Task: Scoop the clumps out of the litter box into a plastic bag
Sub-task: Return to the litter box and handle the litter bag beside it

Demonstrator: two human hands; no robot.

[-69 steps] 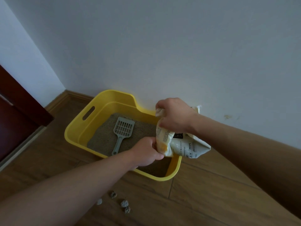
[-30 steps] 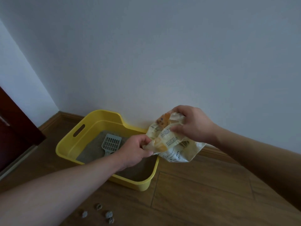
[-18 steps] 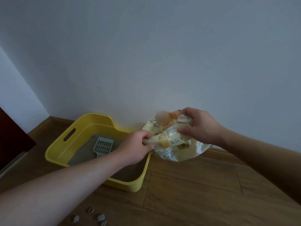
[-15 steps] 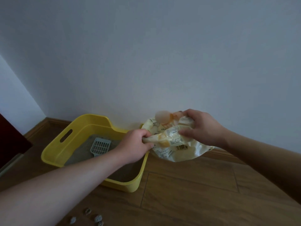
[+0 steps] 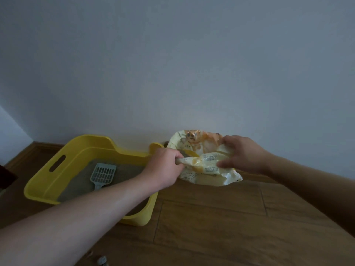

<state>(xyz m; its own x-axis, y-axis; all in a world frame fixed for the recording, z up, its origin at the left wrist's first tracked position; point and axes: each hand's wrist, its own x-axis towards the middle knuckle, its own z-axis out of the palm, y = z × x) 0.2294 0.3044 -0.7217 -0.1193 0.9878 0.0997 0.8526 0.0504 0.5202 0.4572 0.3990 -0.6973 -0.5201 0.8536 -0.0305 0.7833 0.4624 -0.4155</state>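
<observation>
A yellow litter box (image 5: 44, 181) with grey litter stands on the wooden floor against the wall. A pale grey slotted scoop (image 5: 102, 174) lies on the litter, no hand near it. To the box's right a cream and orange printed plastic bag (image 5: 209, 177) is held with its mouth spread wide. My left hand (image 5: 163, 169) grips the bag's near-left rim. My right hand (image 5: 240, 155) grips the right rim. Small grey clumps (image 5: 101, 260) lie on the floor at the bottom edge.
A plain white wall rises right behind the box and bag, with a wooden skirting board (image 5: 46, 147) along its foot. Wooden floor (image 5: 221, 223) stretches to the right and front. A dark red edge (image 5: 7, 174) shows at far left.
My hands have pulled the bag's rim further apart, so its mouth gapes wider, and the bag has sunk near the floor beside the box. The view has tilted up and right.
</observation>
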